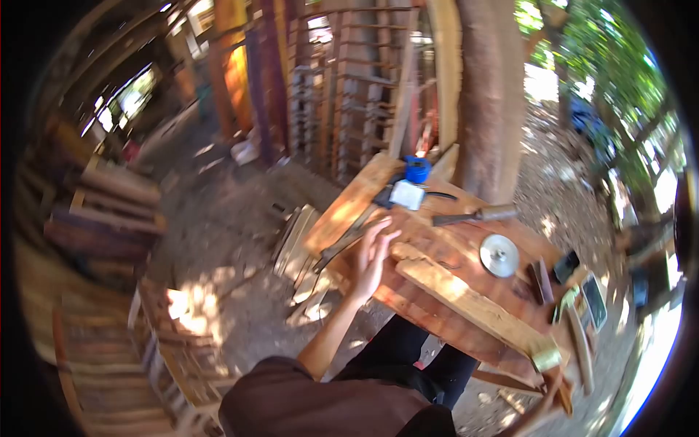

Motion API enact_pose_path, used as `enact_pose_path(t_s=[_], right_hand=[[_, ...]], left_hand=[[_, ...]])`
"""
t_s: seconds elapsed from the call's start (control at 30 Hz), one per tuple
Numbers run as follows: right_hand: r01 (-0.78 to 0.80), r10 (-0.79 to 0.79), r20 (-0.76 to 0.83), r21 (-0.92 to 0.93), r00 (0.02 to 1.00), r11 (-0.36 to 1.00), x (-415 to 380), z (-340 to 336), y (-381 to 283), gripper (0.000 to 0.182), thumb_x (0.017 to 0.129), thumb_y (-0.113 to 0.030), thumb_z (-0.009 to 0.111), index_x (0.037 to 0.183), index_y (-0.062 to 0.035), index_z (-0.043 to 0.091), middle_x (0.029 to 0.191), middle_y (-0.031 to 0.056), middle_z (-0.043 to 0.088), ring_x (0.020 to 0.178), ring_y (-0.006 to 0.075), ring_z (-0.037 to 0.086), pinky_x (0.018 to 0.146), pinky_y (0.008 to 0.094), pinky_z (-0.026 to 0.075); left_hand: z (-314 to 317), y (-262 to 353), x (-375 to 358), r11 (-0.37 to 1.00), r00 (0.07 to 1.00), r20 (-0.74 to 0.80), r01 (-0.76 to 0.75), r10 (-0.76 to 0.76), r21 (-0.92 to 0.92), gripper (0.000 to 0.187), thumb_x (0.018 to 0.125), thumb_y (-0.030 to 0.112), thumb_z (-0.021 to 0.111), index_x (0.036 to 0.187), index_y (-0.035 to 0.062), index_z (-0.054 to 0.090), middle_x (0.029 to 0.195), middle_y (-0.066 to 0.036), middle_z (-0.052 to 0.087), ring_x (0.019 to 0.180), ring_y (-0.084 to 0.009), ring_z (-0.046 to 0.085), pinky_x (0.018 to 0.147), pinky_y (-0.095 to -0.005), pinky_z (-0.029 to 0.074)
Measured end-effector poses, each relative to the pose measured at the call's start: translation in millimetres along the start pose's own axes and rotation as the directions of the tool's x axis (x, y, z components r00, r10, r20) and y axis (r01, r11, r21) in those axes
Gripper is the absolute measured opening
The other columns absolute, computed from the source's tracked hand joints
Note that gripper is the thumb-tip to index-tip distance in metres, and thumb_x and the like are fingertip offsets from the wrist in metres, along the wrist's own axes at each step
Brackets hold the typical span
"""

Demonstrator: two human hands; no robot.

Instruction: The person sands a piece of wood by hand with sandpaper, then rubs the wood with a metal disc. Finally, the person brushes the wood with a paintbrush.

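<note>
My left hand [373, 255] is open over the near-left edge of the wooden workbench [466, 237], its fingers stretched out. Just right of the fingertips lies a long, rough-edged wooden plank [466, 291]. A pale block-like piece [546, 355] is at the plank's far right end. Close below that end is my right hand [555, 386], smeared by motion; I cannot tell what its fingers do. Beyond the plank lie a round metal disc [499, 256] and a dark-bladed tool with a wooden handle [496, 213].
A blue object [417, 170] and a white square item [406, 195] sit at the bench's back. A phone-like slab [594, 303] and a black object [566, 266] lie at right. Wooden frames [349, 95] and a tree trunk [491, 102] stand behind; stacked wood is left.
</note>
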State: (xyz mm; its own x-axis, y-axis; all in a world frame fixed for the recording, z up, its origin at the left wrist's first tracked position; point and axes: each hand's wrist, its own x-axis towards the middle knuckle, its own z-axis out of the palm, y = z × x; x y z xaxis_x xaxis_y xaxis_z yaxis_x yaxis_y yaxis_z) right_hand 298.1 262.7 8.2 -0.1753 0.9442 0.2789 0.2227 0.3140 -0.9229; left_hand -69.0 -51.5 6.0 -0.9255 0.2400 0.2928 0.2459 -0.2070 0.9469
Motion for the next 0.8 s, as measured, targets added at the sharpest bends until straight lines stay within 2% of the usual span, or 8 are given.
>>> enact_pose_path(t_s=[0.17, 0.4, 0.47, 0.5, 0.6, 0.63, 0.73, 0.8], right_hand=[[0.101, -0.127, 0.205, 0.134, 0.97, 0.986, 78, 26, 51, 0.026, 0.102, -0.024, 0.062, 0.109, 0.0004, 0.064, 0.084, 0.0079, 0.067, 0.07, 0.0133, 0.061, 0.067, 0.0258, 0.049], [0.15, -0.223, 0.199, 0.327, 0.954, 0.933, 85, 53, 60, 0.029, 0.104, -0.025, 0.058, 0.114, 0.0016, 0.065, 0.084, 0.0095, 0.068, 0.07, 0.0146, 0.062, 0.069, 0.0273, 0.051], [0.166, -0.251, 0.181, 0.385, 0.951, 0.908, -40, 141, -115, 0.03, 0.104, -0.025, 0.057, 0.116, 0.0019, 0.065, 0.084, 0.01, 0.069, 0.07, 0.015, 0.062, 0.07, 0.0278, 0.051], [0.144, -0.279, 0.332, 0.377, 0.901, 0.915, -62, 160, -142, 0.034, 0.106, -0.024, 0.053, 0.121, 0.004, 0.065, 0.086, 0.0125, 0.071, 0.069, 0.017, 0.065, 0.073, 0.0306, 0.053], [0.117, -0.397, 0.54, 0.479, 0.742, 0.87, -100, 221, -167, 0.021, 0.101, -0.011, 0.063, 0.112, 0.0049, 0.07, 0.086, 0.0115, 0.073, 0.071, 0.0129, 0.068, 0.062, 0.026, 0.053], [0.023, -0.38, 0.65, 0.488, 0.658, 0.873, -108, 233, -178, 0.021, 0.101, -0.011, 0.064, 0.112, 0.0048, 0.07, 0.084, 0.009, 0.073, 0.069, 0.0114, 0.068, 0.063, 0.0247, 0.053], [0.038, -0.374, 0.681, 0.453, 0.63, 0.89, -114, 260, -170, 0.016, 0.098, -0.008, 0.066, 0.105, 0.0052, 0.072, 0.086, 0.0086, 0.073, 0.074, 0.0133, 0.069, 0.068, 0.0271, 0.056], [-0.047, -0.299, 0.699, 0.429, 0.65, 0.902, -108, 247, -159, 0.016, 0.098, -0.008, 0.066, 0.105, 0.0051, 0.072, 0.085, 0.0083, 0.072, 0.074, 0.0115, 0.067, 0.069, 0.0263, 0.054]], left_hand=[[-3, -14, 2, 0.998, 0.998, -0.01, -0.06, 0.06, 0.006, 0.051, 0.108, 0.046, 0.044, 0.145, 0.0102, 0.045, 0.153, -0.01, 0.044, 0.131, -0.0255, 0.057, 0.103, -0.0509, 0.047], [0, -7, 1, 0.996, 0.996, -0.034, -0.088, 0.088, 0.018, 0.041, 0.11, 0.031, 0.045, 0.142, 0.0061, 0.047, 0.146, -0.011, 0.049, 0.124, -0.0243, 0.062, 0.099, -0.0385, 0.051], [2, -4, -1, 0.996, 0.995, -0.063, -0.084, 0.082, -0.033, 0.039, 0.11, 0.027, 0.045, 0.141, 0.0033, 0.048, 0.144, -0.014, 0.051, 0.122, -0.0257, 0.063, 0.1, -0.0379, 0.05], [3, -3, -2, 0.996, 0.994, -0.069, -0.088, 0.086, -0.029, 0.039, 0.11, 0.027, 0.045, 0.141, 0.0033, 0.048, 0.144, -0.014, 0.051, 0.122, -0.0257, 0.063, 0.1, -0.0379, 0.05], [4, 5, -3, 0.987, 0.993, -0.093, -0.079, 0.066, -0.142, 0.037, 0.111, 0.027, 0.044, 0.139, 0.0036, 0.049, 0.145, -0.014, 0.05, 0.122, -0.0253, 0.064, 0.1, -0.0373, 0.05], [2, 4, -3, 0.987, 0.993, -0.096, -0.086, 0.073, -0.136, 0.037, 0.111, 0.027, 0.044, 0.139, 0.0036, 0.049, 0.145, -0.014, 0.05, 0.122, -0.0253, 0.064, 0.1, -0.0373, 0.05], [-3, -5, -1, 0.98, 0.978, -0.08, -0.197, 0.193, -0.039, 0.036, 0.111, 0.027, 0.044, 0.139, 0.0038, 0.049, 0.145, -0.013, 0.05, 0.122, -0.0248, 0.064, 0.1, -0.0374, 0.052], [-3, -4, -1, 0.986, 0.987, -0.08, -0.148, 0.142, -0.073, 0.038, 0.111, 0.03, 0.043, 0.14, 0.0052, 0.049, 0.146, -0.012, 0.05, 0.123, -0.0257, 0.063, 0.1, -0.0386, 0.053]])
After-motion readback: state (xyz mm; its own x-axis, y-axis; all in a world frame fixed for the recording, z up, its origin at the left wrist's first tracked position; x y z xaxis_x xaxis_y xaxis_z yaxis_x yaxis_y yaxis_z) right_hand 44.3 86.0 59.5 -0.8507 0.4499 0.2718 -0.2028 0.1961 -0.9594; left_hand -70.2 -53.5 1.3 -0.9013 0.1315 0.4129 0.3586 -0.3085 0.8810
